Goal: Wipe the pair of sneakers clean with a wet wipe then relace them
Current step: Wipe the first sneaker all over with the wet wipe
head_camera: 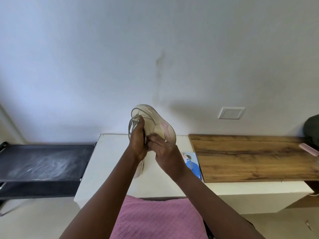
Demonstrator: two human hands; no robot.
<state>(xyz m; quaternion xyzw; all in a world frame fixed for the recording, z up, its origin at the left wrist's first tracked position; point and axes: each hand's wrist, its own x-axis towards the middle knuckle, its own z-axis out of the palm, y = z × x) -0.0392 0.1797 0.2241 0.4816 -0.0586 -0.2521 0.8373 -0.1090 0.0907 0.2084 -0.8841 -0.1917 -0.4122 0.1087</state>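
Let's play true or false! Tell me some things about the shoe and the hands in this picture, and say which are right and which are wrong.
1. The left hand and the right hand hold the cream and pink sneaker up in the air. True.
2. The blue packet lies on the brown wooden board. False: it lies on the white table, right beside the board.
3. Only one sneaker is in the picture. False: a second sneaker lies on the white table, under the arms.
4. A white wall plate sits on the wall to the right of the held sneaker. True.
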